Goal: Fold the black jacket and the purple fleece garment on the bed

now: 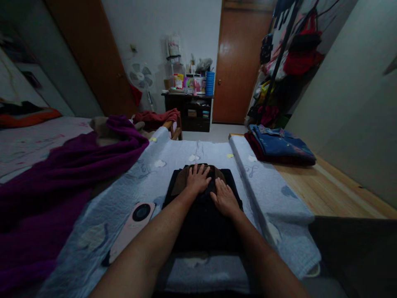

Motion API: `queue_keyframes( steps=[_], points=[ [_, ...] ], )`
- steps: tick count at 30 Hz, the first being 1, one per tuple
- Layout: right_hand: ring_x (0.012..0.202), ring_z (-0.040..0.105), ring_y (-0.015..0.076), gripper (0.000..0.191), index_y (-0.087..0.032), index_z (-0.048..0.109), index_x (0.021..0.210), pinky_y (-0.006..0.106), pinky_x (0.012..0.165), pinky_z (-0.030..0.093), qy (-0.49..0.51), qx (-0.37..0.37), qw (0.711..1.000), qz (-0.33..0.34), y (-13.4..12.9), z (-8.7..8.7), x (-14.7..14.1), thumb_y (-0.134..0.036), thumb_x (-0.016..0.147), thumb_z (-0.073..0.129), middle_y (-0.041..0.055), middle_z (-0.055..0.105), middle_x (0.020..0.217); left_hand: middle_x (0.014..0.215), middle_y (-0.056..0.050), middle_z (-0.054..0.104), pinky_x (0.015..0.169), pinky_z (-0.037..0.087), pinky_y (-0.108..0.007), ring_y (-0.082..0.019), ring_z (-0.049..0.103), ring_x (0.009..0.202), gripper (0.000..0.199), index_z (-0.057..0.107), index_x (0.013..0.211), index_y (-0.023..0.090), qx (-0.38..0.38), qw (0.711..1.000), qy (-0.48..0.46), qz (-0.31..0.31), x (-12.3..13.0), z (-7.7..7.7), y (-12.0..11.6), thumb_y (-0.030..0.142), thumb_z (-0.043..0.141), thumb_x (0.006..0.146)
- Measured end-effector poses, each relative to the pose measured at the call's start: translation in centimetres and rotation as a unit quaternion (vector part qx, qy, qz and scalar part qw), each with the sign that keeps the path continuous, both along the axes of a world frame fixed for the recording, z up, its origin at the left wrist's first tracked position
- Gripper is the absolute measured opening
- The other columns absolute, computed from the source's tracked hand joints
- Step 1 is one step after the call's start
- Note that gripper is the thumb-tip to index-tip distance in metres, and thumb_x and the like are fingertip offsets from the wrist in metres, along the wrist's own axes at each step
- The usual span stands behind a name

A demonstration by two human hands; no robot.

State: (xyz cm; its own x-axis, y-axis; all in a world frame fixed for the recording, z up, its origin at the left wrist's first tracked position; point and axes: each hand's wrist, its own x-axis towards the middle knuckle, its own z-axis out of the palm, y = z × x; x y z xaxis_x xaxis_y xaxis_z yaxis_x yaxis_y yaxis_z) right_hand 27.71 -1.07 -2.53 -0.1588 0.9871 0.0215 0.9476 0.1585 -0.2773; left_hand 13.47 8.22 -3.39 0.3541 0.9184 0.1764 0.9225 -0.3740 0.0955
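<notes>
A folded black garment [204, 231] with a brown panel near its far end lies in front of me on a pale blue patterned cloth [186, 151]. My left hand [198, 179] rests flat on its far part, fingers spread. Beside it, my right hand [226, 198] lies on the garment's right side with the fingers stretched out. Neither hand grips anything. A pink phone [132, 231] with a round black camera ring is left of my left forearm, partly hidden by it.
On the left lies a purple blanket [71, 174]. Folded jeans [279, 140] sit atop a dark red cloth on the wooden ledge [297, 178] at right. A fan [142, 76], a dark cabinet [186, 111] and a wooden door [232, 70] are at the back.
</notes>
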Motion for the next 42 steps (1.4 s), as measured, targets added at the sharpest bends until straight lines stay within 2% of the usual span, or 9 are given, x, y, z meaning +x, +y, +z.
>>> queue_keyframes(
  steps=[7, 11, 15, 17, 20, 24, 35, 39, 42],
  points=[
    [0.146, 0.017, 0.0264, 0.071, -0.002, 0.025, 0.150, 0.041, 0.117, 0.020, 0.027, -0.016, 1.000, -0.002, -4.1, -0.1, 1.2, -0.047, 0.096, 0.033, 0.0165, 0.020, 0.157, 0.158, -0.003, 0.028, 0.114, 0.013, -0.057, -0.035, 0.013, 0.145, 0.061, 0.032, 0.149, 0.032, 0.013, 1.000, 0.008, 0.006, 0.0, -0.1, -0.2, 0.055, 0.036, 0.093],
    [0.143, 0.026, 0.0272, 0.069, -0.003, 0.035, 0.146, 0.039, 0.115, 0.024, 0.046, -0.025, 0.999, -0.003, -5.5, 0.7, 2.1, -0.049, 0.095, 0.035, 0.0185, 0.031, 0.153, 0.158, -0.003, 0.028, 0.114, 0.013, -0.057, -0.036, 0.012, 0.145, 0.060, 0.032, 0.149, 0.032, 0.022, 1.000, 0.005, 0.006, 0.0, -0.2, -0.4, 0.054, 0.037, 0.093],
    [0.136, 0.040, 0.0273, 0.067, -0.004, 0.040, 0.142, 0.037, 0.110, 0.031, 0.072, -0.008, 0.997, -0.030, -3.4, 2.1, 1.6, -0.052, 0.096, 0.031, 0.0208, 0.045, 0.144, 0.157, -0.003, 0.028, 0.114, 0.013, -0.056, -0.036, 0.012, 0.145, 0.061, 0.032, 0.149, 0.031, 0.035, 0.999, 0.006, 0.004, 0.0, -0.4, -0.5, 0.053, 0.038, 0.093],
    [0.141, 0.029, 0.0304, 0.073, 0.000, 0.030, 0.146, 0.040, 0.113, 0.025, 0.061, 0.024, 0.996, -0.059, -1.3, 2.1, 0.9, -0.052, 0.095, 0.033, 0.0224, 0.034, 0.150, 0.157, -0.004, 0.029, 0.115, 0.012, -0.057, -0.036, 0.013, 0.145, 0.061, 0.031, 0.149, 0.031, 0.041, 0.999, 0.007, 0.003, 0.0, -0.5, -0.4, 0.053, 0.038, 0.093],
    [0.145, 0.018, 0.0314, 0.078, 0.002, 0.022, 0.149, 0.043, 0.115, 0.018, 0.045, 0.015, 0.994, -0.094, 1.4, 0.7, 0.0, -0.054, 0.095, 0.032, 0.0215, 0.022, 0.155, 0.157, -0.003, 0.029, 0.115, 0.011, -0.057, -0.035, 0.013, 0.145, 0.061, 0.031, 0.149, 0.031, 0.040, 0.999, 0.007, 0.000, 0.0, -0.8, -0.4, 0.053, 0.038, 0.093],
    [0.146, 0.017, 0.0281, 0.079, 0.001, 0.022, 0.150, 0.039, 0.116, 0.015, 0.042, -0.008, 0.993, -0.110, 3.2, -1.0, 0.3, -0.056, 0.095, 0.026, 0.0192, 0.020, 0.157, 0.157, -0.003, 0.028, 0.115, 0.011, -0.057, -0.035, 0.012, 0.145, 0.061, 0.031, 0.149, 0.031, 0.040, 0.999, 0.004, 0.000, 0.0, -0.9, -0.3, 0.052, 0.039, 0.092],
    [0.147, 0.011, 0.0241, 0.076, -0.009, 0.022, 0.152, 0.039, 0.116, 0.012, 0.042, -0.051, 0.989, -0.135, 5.0, -1.1, 2.6, -0.060, 0.095, 0.021, 0.0114, 0.019, 0.159, 0.157, -0.003, 0.029, 0.115, 0.011, -0.056, -0.034, 0.015, 0.145, 0.059, 0.034, 0.148, 0.031, 0.030, 1.000, 0.000, 0.003, 0.1, -0.2, -0.6, 0.051, 0.038, 0.093],
    [0.145, 0.015, 0.0289, 0.072, -0.012, 0.026, 0.151, 0.046, 0.115, 0.015, 0.030, -0.085, 0.982, -0.163, 4.6, 0.2, 3.3, -0.057, 0.095, 0.025, 0.0113, 0.019, 0.159, 0.156, -0.003, 0.031, 0.115, 0.013, -0.056, -0.034, 0.015, 0.145, 0.059, 0.035, 0.148, 0.030, 0.034, 0.999, -0.003, 0.001, 0.0, -0.2, -0.6, 0.051, 0.039, 0.092],
    [0.145, 0.014, 0.0314, 0.067, -0.008, 0.027, 0.150, 0.048, 0.115, 0.014, 0.014, -0.057, 0.981, -0.183, 3.6, 1.7, 2.3, -0.048, 0.095, 0.030, 0.0141, 0.021, 0.158, 0.156, -0.003, 0.031, 0.115, 0.012, -0.056, -0.034, 0.015, 0.145, 0.059, 0.035, 0.148, 0.030, 0.036, 0.999, -0.001, 0.002, 0.0, -0.3, -0.6, 0.051, 0.039, 0.093]
  ],
)
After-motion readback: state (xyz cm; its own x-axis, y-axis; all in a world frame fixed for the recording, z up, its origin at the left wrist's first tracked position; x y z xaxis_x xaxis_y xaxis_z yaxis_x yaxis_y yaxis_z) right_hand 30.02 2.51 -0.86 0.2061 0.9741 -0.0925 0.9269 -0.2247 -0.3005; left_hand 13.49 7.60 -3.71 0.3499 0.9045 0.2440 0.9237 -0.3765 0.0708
